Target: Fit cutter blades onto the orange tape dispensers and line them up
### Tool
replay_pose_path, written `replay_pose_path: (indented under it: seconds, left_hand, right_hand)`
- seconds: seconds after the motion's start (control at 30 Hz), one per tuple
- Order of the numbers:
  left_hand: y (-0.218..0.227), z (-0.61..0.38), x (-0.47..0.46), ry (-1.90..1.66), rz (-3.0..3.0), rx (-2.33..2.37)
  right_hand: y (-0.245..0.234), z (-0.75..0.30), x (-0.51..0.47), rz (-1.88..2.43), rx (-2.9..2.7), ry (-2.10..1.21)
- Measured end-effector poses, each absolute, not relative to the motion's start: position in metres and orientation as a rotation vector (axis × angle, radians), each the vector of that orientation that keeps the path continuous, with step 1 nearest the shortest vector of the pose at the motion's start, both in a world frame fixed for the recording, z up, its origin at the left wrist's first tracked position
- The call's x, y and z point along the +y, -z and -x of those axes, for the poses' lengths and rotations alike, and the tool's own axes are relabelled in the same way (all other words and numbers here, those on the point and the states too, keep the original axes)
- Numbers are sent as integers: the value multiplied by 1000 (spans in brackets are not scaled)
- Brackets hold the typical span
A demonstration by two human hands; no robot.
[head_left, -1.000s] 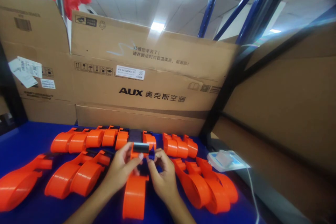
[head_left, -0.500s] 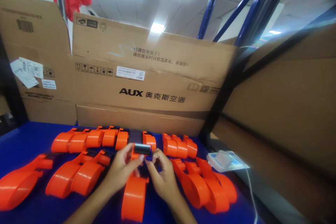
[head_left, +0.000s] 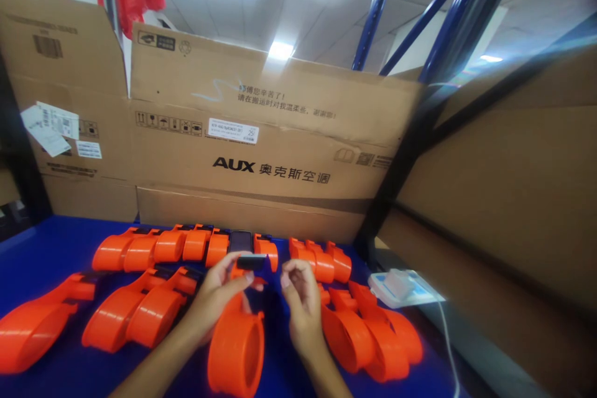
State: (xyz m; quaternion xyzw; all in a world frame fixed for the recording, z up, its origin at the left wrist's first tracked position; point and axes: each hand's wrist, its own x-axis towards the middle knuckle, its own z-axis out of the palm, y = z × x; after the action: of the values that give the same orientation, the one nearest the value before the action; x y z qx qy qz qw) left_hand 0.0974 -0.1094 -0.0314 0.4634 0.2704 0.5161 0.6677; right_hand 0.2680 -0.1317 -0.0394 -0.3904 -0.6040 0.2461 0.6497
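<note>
My left hand (head_left: 222,296) is closed around the upper part of an orange tape dispenser (head_left: 227,348), just left of centre. Its round, hollow hub hangs below the fingers, and a dark strip with a pale edge faces up at the top. My right hand (head_left: 302,301) is a short way to the right, apart from the dispenser. Its fingers are curled in with the thumb against them; whether something small is between them I cannot make out.
More orange dispensers (head_left: 170,245) stand in rows on the blue tabletop (head_left: 41,233), left, behind and right (head_left: 387,348). A dark flat object (head_left: 241,241) lies among the back row. Cardboard (head_left: 280,137) walls off the back. A white box with a cable (head_left: 405,289) sits right.
My right hand has come off the dispenser and moved right. The dispenser has turned in my left hand, so its hollow hub now shows more from the right.
</note>
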Motion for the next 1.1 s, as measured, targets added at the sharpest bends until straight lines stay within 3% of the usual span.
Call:
replay_pose_path:
  seconds: [0.3,0.53,1.1]
  left_hand:
    - [28,-101,-127,-894,-1031,508]
    - [34,-96,-124,-992,-1279,407]
    - [33,-98,-119,-1049,-1222,591]
  right_hand:
    - [29,-271,-133,707,-1439,-1045]
    - [32,-265,-134,675,-1384,-1105]
    - [35,-252,-130,665,-1304,-1055]
